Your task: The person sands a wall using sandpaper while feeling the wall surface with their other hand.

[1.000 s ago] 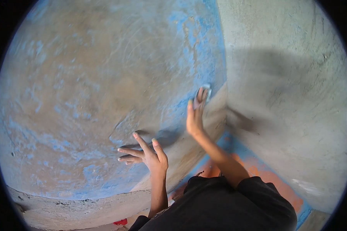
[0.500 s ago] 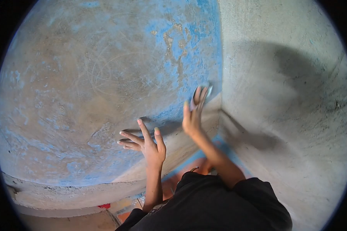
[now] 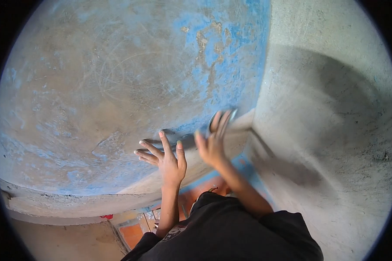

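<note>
My left hand (image 3: 170, 163) rests against the worn blue and grey wall (image 3: 130, 87), its fingers spread and nothing in it. To its right, my right hand (image 3: 214, 141) is pressed to the same wall near the corner. Under its fingers is a thin, pale rounded object (image 3: 234, 115) with a dark band or edge, blurred by motion. My thumb stands apart from the fingers. Most of the object is hidden behind the hand, so its exact kind is unclear.
A rough grey wall (image 3: 318, 130) meets the blue one at the right and carries dark shadows. Below are a ledge (image 3: 74, 204), orange floor tiles (image 3: 131, 235) with a blue border, and a small red item (image 3: 106, 216).
My right hand has moved down and slightly left with the object, closer to my left hand. The view has shifted, showing more floor at the lower left. My left hand remains spread.
</note>
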The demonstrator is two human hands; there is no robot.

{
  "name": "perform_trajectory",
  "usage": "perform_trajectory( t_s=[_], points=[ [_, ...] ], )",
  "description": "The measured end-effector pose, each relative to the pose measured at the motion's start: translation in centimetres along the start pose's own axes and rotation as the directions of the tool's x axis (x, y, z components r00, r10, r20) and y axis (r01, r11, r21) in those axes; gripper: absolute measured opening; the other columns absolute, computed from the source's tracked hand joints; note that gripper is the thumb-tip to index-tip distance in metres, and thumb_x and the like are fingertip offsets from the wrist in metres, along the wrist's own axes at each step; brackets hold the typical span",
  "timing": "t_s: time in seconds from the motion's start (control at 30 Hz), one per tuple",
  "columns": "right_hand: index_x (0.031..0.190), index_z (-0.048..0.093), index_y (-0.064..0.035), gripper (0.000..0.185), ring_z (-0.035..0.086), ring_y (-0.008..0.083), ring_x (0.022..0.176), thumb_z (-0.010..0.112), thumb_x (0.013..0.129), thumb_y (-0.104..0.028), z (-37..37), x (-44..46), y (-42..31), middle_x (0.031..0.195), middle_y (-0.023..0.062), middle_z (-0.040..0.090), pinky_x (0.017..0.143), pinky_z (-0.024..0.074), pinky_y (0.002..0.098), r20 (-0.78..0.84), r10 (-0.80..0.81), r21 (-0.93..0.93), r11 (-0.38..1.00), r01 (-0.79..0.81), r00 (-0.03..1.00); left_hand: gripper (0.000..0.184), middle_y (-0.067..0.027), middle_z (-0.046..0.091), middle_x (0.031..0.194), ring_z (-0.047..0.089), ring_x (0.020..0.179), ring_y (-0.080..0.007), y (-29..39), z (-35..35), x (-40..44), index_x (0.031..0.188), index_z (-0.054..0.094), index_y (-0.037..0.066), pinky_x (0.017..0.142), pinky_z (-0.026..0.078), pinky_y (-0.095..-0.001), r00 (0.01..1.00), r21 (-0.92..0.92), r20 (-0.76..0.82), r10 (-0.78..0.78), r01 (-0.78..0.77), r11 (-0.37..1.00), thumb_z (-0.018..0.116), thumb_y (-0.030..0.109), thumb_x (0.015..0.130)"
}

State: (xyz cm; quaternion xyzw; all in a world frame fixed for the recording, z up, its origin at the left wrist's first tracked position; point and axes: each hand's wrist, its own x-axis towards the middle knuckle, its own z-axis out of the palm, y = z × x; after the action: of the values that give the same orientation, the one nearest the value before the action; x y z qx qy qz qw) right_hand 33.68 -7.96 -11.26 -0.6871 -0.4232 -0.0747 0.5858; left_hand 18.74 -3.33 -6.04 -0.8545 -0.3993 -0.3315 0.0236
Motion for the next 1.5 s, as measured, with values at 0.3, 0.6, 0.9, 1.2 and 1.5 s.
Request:
perform_trajectory(
  t_s=[0.3,0.6,0.9,1.2,1.5],
  points=[
    [0.151,-0.004,0.0093,0.097,-0.008,0.0611,0.140,0.048,0.096,-0.050,-4.4,7.7,-1.8,0.150,0.0450,-0.011,0.110,0.0011,0.0703,-0.145,-0.057,0.011,0.998,0.059,0.988,0.058,-0.0269,-0.010,0.160,-0.023,0.139,-0.0580,-1.1,-0.7,-0.6,0.153,0.035,0.018,0.107,-0.010,-0.0700,0.999,0.009,0.033,0.039,-0.040,0.999,0.046,0.041,0.101],
    [0.153,0.000,0.0063,0.094,-0.007,0.0590,0.142,0.048,0.096,-0.051,1.7,-0.9,-2.3,0.152,0.0421,-0.008,0.111,0.0020,0.0698,0.058,-0.163,-0.169,0.971,0.170,0.985,0.058,-0.0238,-0.005,0.162,-0.016,0.145,-0.0493,-2.9,-2.5,-1.0,0.154,0.031,0.013,0.111,-0.008,-0.0641,1.000,0.044,-0.009,0.019,-0.019,0.999,0.042,0.038,0.103],
    [0.154,-0.001,0.0031,0.093,-0.012,0.0573,0.142,0.043,0.096,-0.056,6.4,-2.0,-7.9,0.152,0.0413,-0.014,0.113,0.0001,0.0668,-0.112,-0.065,0.023,0.997,0.068,0.992,0.057,-0.0247,0.001,0.162,-0.014,0.146,-0.0483,-9.5,-5.2,-1.8,0.153,0.035,0.012,0.111,-0.010,-0.0631,0.977,-0.035,-0.212,0.000,-0.007,0.999,0.047,0.032,0.101],
    [0.155,0.004,0.0022,0.082,-0.005,0.0506,0.146,0.040,0.101,-0.048,5.1,2.3,-11.4,0.157,0.0346,-0.009,0.117,0.0056,0.0592,-0.294,0.038,0.096,0.995,-0.010,0.955,0.053,-0.0252,0.004,0.162,-0.014,0.147,-0.0455,-18.2,-9.1,-2.9,0.148,0.044,0.011,0.112,-0.014,-0.0591,0.964,-0.061,-0.254,0.085,-0.104,0.993,0.050,0.030,0.099],
    [0.154,0.000,0.0048,0.086,-0.007,0.0560,0.144,0.048,0.098,-0.040,19.9,-13.8,-20.2,0.154,0.0390,-0.012,0.114,0.0021,0.0648,-0.023,-0.138,0.015,0.990,0.138,0.990,0.054,-0.0270,0.004,0.161,-0.011,0.147,-0.0473,-26.5,-13.1,-6.4,0.149,0.041,0.009,0.112,-0.010,-0.0610,0.972,-0.089,-0.204,0.114,-0.135,0.987,0.046,0.032,0.101]
  ],
)
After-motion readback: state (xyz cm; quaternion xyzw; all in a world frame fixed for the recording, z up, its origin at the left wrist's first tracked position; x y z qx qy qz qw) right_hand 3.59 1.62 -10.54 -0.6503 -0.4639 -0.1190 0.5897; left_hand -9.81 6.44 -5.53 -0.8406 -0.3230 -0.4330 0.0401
